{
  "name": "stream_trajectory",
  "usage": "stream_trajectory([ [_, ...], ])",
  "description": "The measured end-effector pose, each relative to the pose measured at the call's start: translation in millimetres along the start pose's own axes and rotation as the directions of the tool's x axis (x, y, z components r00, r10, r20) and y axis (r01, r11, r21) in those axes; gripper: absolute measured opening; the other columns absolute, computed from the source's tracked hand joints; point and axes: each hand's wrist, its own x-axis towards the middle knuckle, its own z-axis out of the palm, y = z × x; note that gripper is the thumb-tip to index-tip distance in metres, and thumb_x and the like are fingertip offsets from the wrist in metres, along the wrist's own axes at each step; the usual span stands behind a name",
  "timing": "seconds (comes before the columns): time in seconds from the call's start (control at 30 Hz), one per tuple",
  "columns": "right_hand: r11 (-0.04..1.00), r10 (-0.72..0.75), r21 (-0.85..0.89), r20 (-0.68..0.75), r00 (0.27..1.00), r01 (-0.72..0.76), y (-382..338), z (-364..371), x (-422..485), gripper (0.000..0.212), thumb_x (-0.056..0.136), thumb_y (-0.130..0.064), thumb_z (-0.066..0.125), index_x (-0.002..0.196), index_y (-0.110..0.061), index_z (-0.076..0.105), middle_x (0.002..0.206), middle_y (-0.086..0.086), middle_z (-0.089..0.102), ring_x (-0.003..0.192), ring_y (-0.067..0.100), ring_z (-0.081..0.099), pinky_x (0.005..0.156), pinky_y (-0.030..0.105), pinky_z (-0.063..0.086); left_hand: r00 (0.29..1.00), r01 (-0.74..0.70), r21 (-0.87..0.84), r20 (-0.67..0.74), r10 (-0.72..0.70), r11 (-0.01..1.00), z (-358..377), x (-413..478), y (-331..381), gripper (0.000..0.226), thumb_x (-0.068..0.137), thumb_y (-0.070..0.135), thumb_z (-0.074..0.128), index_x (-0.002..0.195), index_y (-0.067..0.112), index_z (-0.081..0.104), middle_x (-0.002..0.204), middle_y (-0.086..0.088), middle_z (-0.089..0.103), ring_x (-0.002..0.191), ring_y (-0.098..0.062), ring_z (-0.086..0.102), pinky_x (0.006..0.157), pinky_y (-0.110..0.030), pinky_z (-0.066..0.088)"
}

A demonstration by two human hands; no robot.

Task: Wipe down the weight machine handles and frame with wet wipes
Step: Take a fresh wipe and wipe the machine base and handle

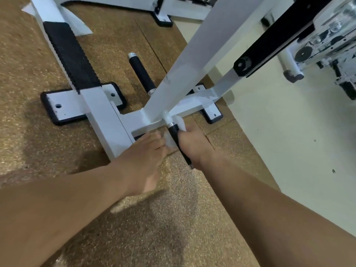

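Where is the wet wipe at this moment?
In the head view, centre: the wet wipe sits against the black handle beside its chrome collar, between the left hand and the right hand.

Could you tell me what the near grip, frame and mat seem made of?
Grip: matte black, likely rubber or foam. Frame: probably painted steel, glossy white, square tube edges. Mat: speckled tan granules, perhaps rubber or cork.

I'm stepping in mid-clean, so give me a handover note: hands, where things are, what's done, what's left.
Right hand grips the near handle with the wet wipe.
Left hand touches the wipe's other end; grip unclear.
Done: near handle under way; nothing else shows wiping.
To do: finish this handle, then the far handle and white frame.
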Motion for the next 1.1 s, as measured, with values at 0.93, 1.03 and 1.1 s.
stream_trajectory([
  [0.93, 0.981, 0.01, -0.189, 0.275, 0.961, 0.044, 15.4, -38.3, 9.7, 0.016, 0.102, -0.001, 0.058, 0.09, -0.004, 0.069, 0.085, 0.005, 0.073, 0.084, 0.023, 0.07, 0.089, 0.035, 0.058, 0.991, 0.088, -0.109, 0.111, -0.075, 0.99, -11.0, -3.1, -1.6, 0.057, 0.107, 0.024, 0.044, 0.161, 0.019, 0.028, 0.17, 0.0, 0.019, 0.157, -0.014, 0.01, 0.111, -0.017, -0.016],
  [1.03, 0.941, 0.146, -0.335, 0.285, 0.947, -0.045, 44.4, -57.4, 0.1, 0.009, 0.099, -0.004, 0.065, 0.1, 0.001, 0.073, 0.095, 0.014, 0.076, 0.085, 0.033, 0.07, 0.086, 0.041, 0.062, 0.987, 0.09, -0.104, 0.144, -0.074, 0.991, -10.5, -1.2, -2.3, 0.058, 0.108, 0.023, 0.043, 0.163, 0.02, 0.025, 0.172, 0.002, 0.012, 0.158, -0.012, 0.005, 0.108, -0.018, -0.018],
  [1.1, 0.95, 0.232, -0.259, 0.222, 0.947, -0.173, 59.4, -64.5, -7.0, 0.009, 0.099, 0.002, 0.062, 0.103, 0.006, 0.069, 0.102, 0.017, 0.075, 0.09, 0.029, 0.072, 0.083, 0.039, 0.064, 0.985, 0.103, -0.115, 0.148, -0.086, 0.988, -8.7, 1.3, -2.2, 0.052, 0.106, 0.019, 0.044, 0.158, 0.018, 0.035, 0.17, 0.002, 0.02, 0.156, -0.013, 0.009, 0.109, -0.019, -0.019],
])
